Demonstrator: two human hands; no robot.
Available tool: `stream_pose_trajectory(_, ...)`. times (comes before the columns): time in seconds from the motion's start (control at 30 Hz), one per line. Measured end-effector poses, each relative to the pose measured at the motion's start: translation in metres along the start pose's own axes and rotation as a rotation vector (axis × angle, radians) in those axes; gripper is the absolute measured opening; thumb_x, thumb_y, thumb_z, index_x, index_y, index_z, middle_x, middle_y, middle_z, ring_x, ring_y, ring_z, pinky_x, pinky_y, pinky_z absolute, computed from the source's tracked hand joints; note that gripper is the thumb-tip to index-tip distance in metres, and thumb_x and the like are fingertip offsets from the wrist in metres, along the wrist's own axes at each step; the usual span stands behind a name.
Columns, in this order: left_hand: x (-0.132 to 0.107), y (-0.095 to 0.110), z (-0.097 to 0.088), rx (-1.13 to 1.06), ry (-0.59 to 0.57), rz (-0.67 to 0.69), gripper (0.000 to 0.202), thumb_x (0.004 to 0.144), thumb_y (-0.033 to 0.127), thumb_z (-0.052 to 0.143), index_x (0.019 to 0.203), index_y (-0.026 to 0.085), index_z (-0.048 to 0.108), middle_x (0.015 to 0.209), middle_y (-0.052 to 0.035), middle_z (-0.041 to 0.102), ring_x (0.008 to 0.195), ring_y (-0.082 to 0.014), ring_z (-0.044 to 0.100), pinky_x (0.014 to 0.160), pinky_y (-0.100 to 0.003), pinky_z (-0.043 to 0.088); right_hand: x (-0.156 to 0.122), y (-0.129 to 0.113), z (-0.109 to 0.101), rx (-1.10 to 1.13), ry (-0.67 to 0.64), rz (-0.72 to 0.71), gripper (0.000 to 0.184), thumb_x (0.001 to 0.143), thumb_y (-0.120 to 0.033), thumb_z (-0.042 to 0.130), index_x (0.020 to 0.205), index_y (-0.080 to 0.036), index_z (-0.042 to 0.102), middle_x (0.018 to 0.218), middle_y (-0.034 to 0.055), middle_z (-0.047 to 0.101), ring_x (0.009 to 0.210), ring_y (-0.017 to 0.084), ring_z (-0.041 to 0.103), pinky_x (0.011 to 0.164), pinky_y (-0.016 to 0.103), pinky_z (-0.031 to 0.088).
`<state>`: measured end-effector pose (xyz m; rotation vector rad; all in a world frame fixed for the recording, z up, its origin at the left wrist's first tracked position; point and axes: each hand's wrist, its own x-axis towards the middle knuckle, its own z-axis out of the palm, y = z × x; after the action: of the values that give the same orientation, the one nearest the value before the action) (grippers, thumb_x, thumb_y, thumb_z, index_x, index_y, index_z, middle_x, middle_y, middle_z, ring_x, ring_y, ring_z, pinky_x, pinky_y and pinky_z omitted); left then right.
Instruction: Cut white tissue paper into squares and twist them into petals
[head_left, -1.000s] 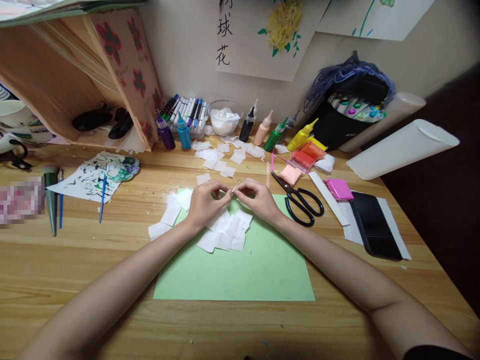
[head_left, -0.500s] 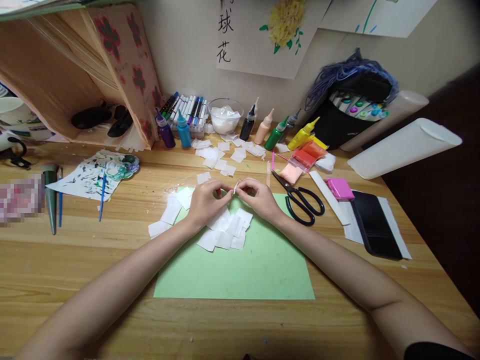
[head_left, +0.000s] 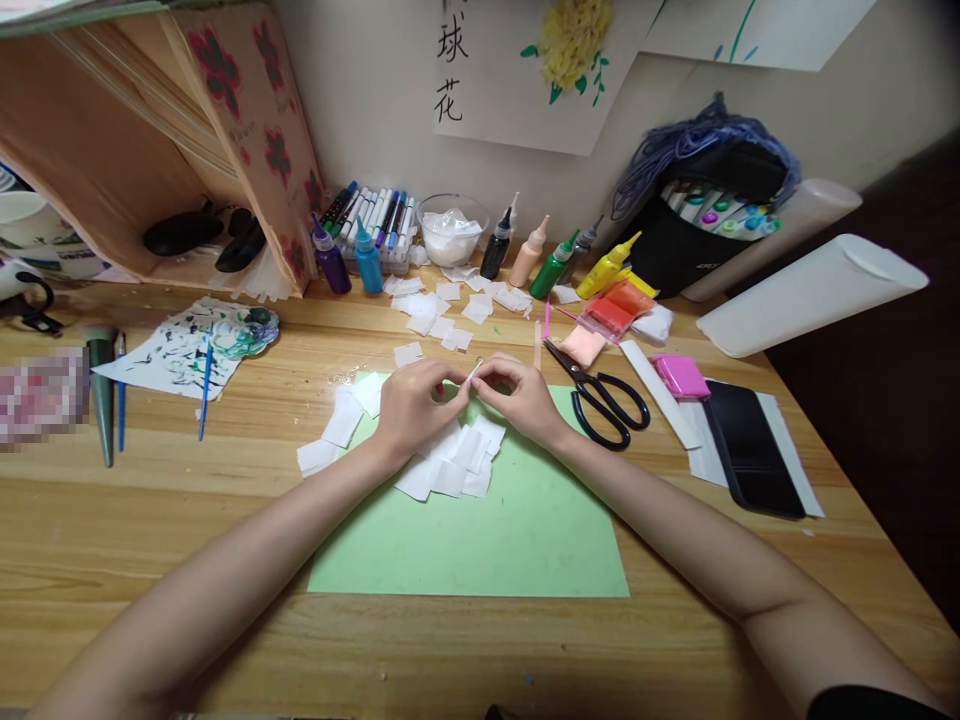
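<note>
My left hand (head_left: pixel 421 402) and my right hand (head_left: pixel 519 396) meet above the far part of a green sheet of paper (head_left: pixel 465 550). Pinched between the fingertips of both is a small, narrow piece of white paper (head_left: pixel 473 373), partly hidden by the fingers. Under and beside my left hand, several white paper squares (head_left: pixel 448 477) overlap on the green sheet. More white squares (head_left: pixel 343 418) lie past its left edge. Black-handled scissors (head_left: pixel 600 395) rest to the right of my right hand, blades pointing away.
Paint bottles (head_left: pixel 553 266), a glass bowl (head_left: pixel 451 230) and a marker box (head_left: pixel 375 232) line the wall. A phone (head_left: pixel 754 450) and pink clay pack (head_left: pixel 680 377) lie right. Paintbrushes (head_left: pixel 205 390) and a paint-smeared sheet (head_left: pixel 161 350) lie left.
The small white paper between my fingertips has turned slightly and shows as a slimmer strip. Both hands stay in nearly the same place.
</note>
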<state>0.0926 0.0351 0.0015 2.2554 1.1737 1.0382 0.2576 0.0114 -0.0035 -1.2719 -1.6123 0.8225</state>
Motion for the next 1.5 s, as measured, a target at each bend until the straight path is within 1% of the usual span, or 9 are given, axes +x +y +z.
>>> stream_pose_trajectory(0.13,-0.001,0.0,0.001,0.057,0.03,0.041,0.012,0.075,0.024,0.061,0.065,0.018,0.063,0.06,0.0005,0.06,0.056,-0.0102,0.051,0.055,-0.023,0.037,-0.002,-0.005,0.001,-0.077,0.0,-0.074,0.008,0.08,-0.019,0.06,0.073,-0.018,0.063,0.074,0.0026,0.061,0.07,0.015,0.055,0.062,0.028,0.043)
stream_pose_trajectory(0.27,-0.001,0.0,0.001,0.059,0.031,0.031,0.012,0.074,0.022,0.061,0.063,0.018,0.061,0.057,0.0015,0.056,0.054,-0.0099,0.049,0.054,-0.023,0.036,-0.003,-0.007,0.001,-0.101,-0.008,-0.087,0.009,0.08,-0.018,0.059,0.071,-0.018,0.062,0.073,0.0021,0.059,0.069,0.015,0.054,0.062,0.028,0.042)
stream_pose_trajectory(0.5,0.001,0.003,-0.002,0.004,-0.002,-0.068,0.011,0.074,0.024,0.061,0.065,0.018,0.062,0.059,0.0012,0.058,0.055,-0.01,0.049,0.055,-0.023,0.037,-0.001,-0.007,0.0,-0.07,-0.005,-0.039,0.01,0.078,-0.016,0.058,0.068,-0.018,0.059,0.073,0.0018,0.06,0.069,0.014,0.053,0.063,0.027,0.041)
stream_pose_trajectory(0.73,0.003,0.001,-0.002,-0.044,0.012,-0.162,0.008,0.073,0.021,0.059,0.067,0.018,0.056,0.065,0.0019,0.06,0.056,-0.0094,0.049,0.057,-0.023,0.039,-0.001,-0.003,0.0,-0.051,-0.007,0.018,0.012,0.077,-0.018,0.056,0.065,-0.018,0.051,0.067,-0.0011,0.052,0.064,0.013,0.048,0.061,0.026,0.038)
stream_pose_trajectory(0.8,0.002,0.0,-0.001,-0.043,0.007,-0.149,0.007,0.074,0.021,0.058,0.068,0.018,0.055,0.065,0.0019,0.059,0.056,-0.0094,0.05,0.057,-0.023,0.039,-0.001,-0.003,0.0,-0.031,-0.031,0.032,0.014,0.08,-0.022,0.054,0.067,-0.018,0.05,0.068,-0.0009,0.052,0.065,0.013,0.048,0.062,0.026,0.038)
stream_pose_trajectory(0.93,0.001,0.001,0.001,-0.016,-0.01,-0.04,0.008,0.076,0.022,0.058,0.07,0.019,0.055,0.066,0.0019,0.059,0.057,-0.0094,0.049,0.057,-0.023,0.038,-0.001,-0.003,0.001,-0.026,-0.042,0.082,0.021,0.084,-0.035,0.054,0.072,-0.018,0.052,0.068,-0.0016,0.05,0.064,0.012,0.046,0.06,0.025,0.036)
stream_pose_trajectory(1.03,0.0,0.002,0.001,0.002,-0.015,-0.005,0.007,0.077,0.022,0.057,0.071,0.019,0.054,0.067,0.0016,0.059,0.059,-0.0098,0.049,0.058,-0.023,0.037,-0.001,-0.003,0.002,-0.049,-0.029,0.089,0.025,0.084,-0.038,0.054,0.07,-0.018,0.052,0.065,-0.0022,0.047,0.062,0.012,0.043,0.058,0.025,0.033)
stream_pose_trajectory(1.27,0.005,0.0,-0.002,-0.083,0.018,-0.181,0.007,0.076,0.017,0.053,0.071,0.019,0.049,0.062,0.0029,0.052,0.057,-0.0101,0.047,0.056,-0.024,0.035,0.001,0.004,0.001,0.071,0.046,0.111,0.025,0.084,-0.036,0.054,0.068,-0.018,0.05,0.064,-0.0028,0.045,0.058,0.01,0.041,0.055,0.024,0.032)
stream_pose_trajectory(1.5,0.008,-0.008,-0.001,-0.167,0.14,-0.358,0.008,0.078,0.019,0.051,0.071,0.019,0.048,0.062,0.0024,0.051,0.056,-0.0099,0.045,0.054,-0.024,0.035,0.002,0.004,-0.001,0.097,0.113,0.154,0.029,0.083,-0.039,0.055,0.064,-0.018,0.047,0.06,-0.0035,0.042,0.056,0.01,0.04,0.053,0.024,0.032)
